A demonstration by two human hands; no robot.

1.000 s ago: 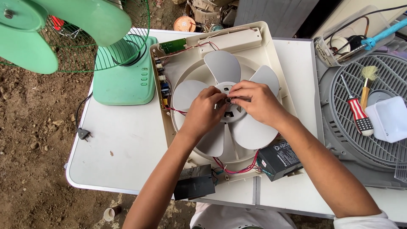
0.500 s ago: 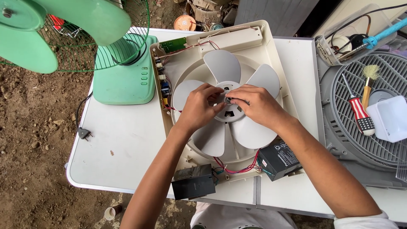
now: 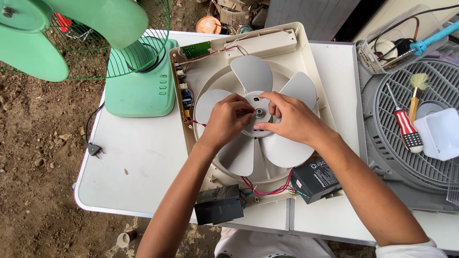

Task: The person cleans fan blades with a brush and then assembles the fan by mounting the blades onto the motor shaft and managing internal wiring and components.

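2 hands on white fan blade hub (image 3: 258,113) — left hand (image 3: 228,120) pinching, right hand (image 3: 291,119) gripping it

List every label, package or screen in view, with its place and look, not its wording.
Label on the black battery block: front right of the fan housing, by the right hand's forearm; white print on black.
Clear plastic box: table's far right corner; see-through, holding cables.
White lidded tub: on the grey grille; plain.
No screens.

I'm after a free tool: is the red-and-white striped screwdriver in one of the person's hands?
No, the striped screwdriver lies on the grey fan grille, while the left hand and right hand are at the white fan's hub.
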